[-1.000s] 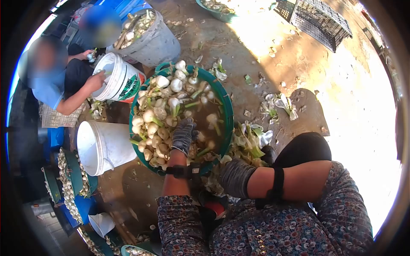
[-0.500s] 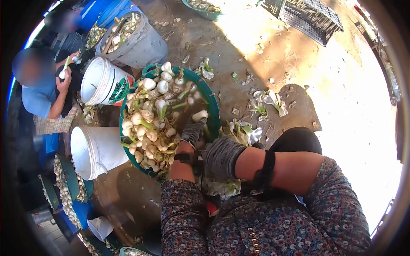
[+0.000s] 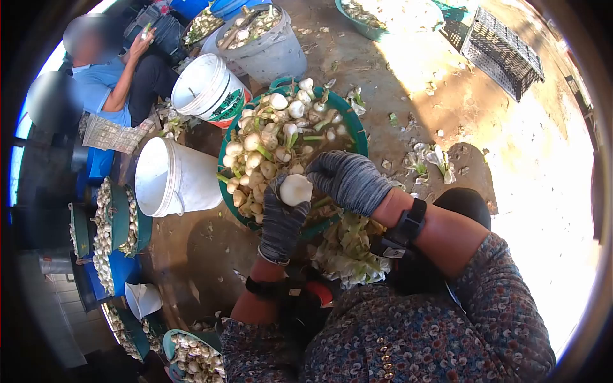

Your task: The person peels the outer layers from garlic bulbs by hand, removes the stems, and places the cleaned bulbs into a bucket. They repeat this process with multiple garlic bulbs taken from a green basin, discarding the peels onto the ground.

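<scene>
My left hand (image 3: 283, 220), in a grey knitted glove, is closed round a white garlic bulb (image 3: 295, 189) at the near side of a green tub. Just right of the bulb, my right hand (image 3: 351, 180) has its gloved fingers curled in; whether anything is in them is hidden. Under both hands stands the green tub (image 3: 361, 131), where many garlic bulbs (image 3: 253, 142), some with green stalks, lie partly in murky water. Stripped leaves and peelings (image 3: 351, 249) are heaped between the tub and my lap.
Left of the tub stand a white bucket (image 3: 198, 175), a printed white bucket (image 3: 220, 96) and a grey bin (image 3: 268, 54) of garlic. Beyond them a seated person (image 3: 105, 86) holds something up. A black crate (image 3: 504, 51) lies at the upper right, and peelings (image 3: 431, 159) litter the floor.
My left hand has drawn the bulb back towards me and turned it face up. My right hand has moved forward to the bulb's right side. The view has shifted left.
</scene>
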`<state>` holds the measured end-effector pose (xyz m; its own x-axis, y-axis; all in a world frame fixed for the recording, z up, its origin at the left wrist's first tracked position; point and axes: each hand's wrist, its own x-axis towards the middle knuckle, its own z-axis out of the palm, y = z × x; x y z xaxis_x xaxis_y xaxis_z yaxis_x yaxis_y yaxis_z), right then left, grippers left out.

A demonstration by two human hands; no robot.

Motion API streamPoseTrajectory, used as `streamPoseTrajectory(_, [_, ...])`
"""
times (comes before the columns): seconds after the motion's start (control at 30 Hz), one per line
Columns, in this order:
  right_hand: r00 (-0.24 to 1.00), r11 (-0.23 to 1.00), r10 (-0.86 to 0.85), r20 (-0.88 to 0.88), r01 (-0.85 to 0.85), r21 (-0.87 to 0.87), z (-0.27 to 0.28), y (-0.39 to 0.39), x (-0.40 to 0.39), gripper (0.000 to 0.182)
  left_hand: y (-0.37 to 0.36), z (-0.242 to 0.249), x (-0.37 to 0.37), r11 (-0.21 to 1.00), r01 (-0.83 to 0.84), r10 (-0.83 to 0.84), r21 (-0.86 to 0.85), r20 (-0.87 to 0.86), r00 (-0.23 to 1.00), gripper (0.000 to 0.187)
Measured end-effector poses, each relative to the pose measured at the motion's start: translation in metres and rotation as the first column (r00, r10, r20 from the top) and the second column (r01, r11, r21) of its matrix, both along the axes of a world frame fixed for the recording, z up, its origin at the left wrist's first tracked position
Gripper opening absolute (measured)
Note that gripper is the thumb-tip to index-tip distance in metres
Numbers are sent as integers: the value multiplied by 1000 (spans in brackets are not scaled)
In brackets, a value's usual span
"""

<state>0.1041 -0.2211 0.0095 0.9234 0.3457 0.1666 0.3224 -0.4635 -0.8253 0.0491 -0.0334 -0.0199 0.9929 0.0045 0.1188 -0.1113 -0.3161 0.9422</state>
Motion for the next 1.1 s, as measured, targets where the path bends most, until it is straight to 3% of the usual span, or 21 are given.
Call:
streamPoseTrajectory(0.03, [1000,1000,6,1,-6,1,2,4,-4,25,2,3,-7,1000,-6,6,1,1,1000,59])
streamPoseTrajectory(0.1, [998,994,61,-8,-61,-87,6,13,-12,24,4,9,-19,970,-67,42,232,112,993,59])
streamPoseTrajectory(0.13, [998,994,64,-7,-65,-88,8,16,-16,24,5,12,-25,970,-71,45,231,113,993,59])
streamPoseTrajectory(0.33, [997,994,40,68,-33,-106,8,22,-26,23,-2,29,-44,994,-109,110,21,-28,994,53])
streamPoseTrajectory(0.4, [997,992,77,4,-77,-98,17,16,-25,15,-9,42,-42,965,-160,124,-208,-175,977,48])
streamPoseTrajectory(0.43, [997,992,77,1,-77,-103,15,15,-26,15,-8,35,-40,964,-160,123,-212,-178,976,48])
streamPoseTrajectory(0.5, [993,986,72,93,-57,-154,12,13,-26,15,-6,18,-35,997,-79,79,2,46,996,53])
streamPoseTrajectory(0.63, [991,990,14,136,6,-144,12,13,-31,16,-9,14,-32,997,-77,76,27,26,997,52])
streamPoseTrajectory(0.83, [997,996,-74,-35,75,43,0,6,-11,13,1,28,-30,996,4,-10,91,61,998,54])
streamPoseTrajectory(0.87, [989,988,-144,-20,142,-58,-5,0,-1,14,1,30,-32,934,26,-51,-356,-62,997,54])
streamPoseTrajectory(0.9, [978,966,-208,5,206,-157,-9,-7,9,16,1,33,-36,685,-16,-138,-729,-151,979,54])
streamPoseTrajectory(0.93, [973,931,-228,15,223,-290,-7,-13,16,19,2,39,-39,702,-28,-144,-712,-179,973,56])
streamPoseTrajectory(0.97, [974,931,-225,18,221,-290,-6,-18,16,19,7,38,-40,702,-27,-141,-712,-176,974,56])
streamPoseTrajectory(1.03, [964,904,-238,118,265,-337,2,-24,16,22,15,36,-40,523,25,-298,-852,-155,942,57])
streamPoseTrajectory(1.07, [961,950,-159,225,211,-228,7,-22,10,22,15,38,-41,520,22,-291,-854,-153,944,57])
streamPoseTrajectory(1.1, [962,951,-152,225,205,-232,12,-18,4,22,14,40,-42,810,51,-210,-584,-207,956,58])
